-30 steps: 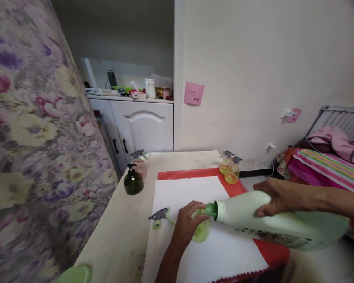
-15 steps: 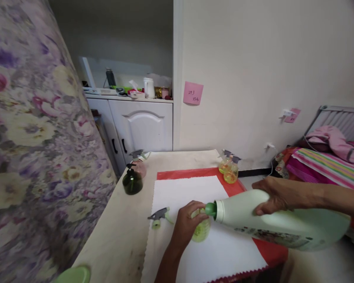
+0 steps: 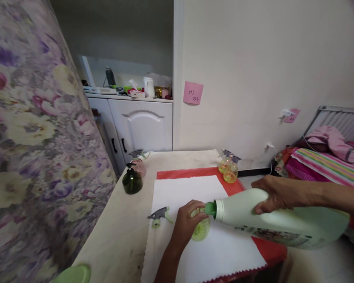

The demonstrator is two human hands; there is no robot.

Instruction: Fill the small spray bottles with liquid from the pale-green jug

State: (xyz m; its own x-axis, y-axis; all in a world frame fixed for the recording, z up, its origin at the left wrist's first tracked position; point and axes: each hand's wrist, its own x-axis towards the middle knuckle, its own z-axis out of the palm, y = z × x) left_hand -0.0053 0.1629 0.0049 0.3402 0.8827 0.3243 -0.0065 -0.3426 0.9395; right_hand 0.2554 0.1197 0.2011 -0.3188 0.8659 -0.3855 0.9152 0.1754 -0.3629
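Note:
My right hand (image 3: pixel 273 194) grips a large pale green detergent bottle (image 3: pixel 283 220), tipped on its side with its green spout (image 3: pixel 211 208) down at the mouth of a small yellow-green bottle (image 3: pixel 201 230). My left hand (image 3: pixel 187 224) is wrapped round that small bottle, which stands on a white cloth (image 3: pixel 185 196). A grey spray head (image 3: pixel 159 216) lies loose on the cloth just left of my left hand.
A red mat (image 3: pixel 194 173) lies under the cloth on a beige table (image 3: pixel 124 236). A dark green pump bottle (image 3: pixel 132 181) and a pink spray bottle (image 3: pixel 140 165) stand at the left; two yellow spray bottles (image 3: pixel 230 171) at the back. Floral curtain (image 3: pixel 32 137) left, bed (image 3: pixel 327 161) right.
The big bottle's rear end has risen slightly, so it tips a little more toward the small bottle. Both hands keep their grip and place.

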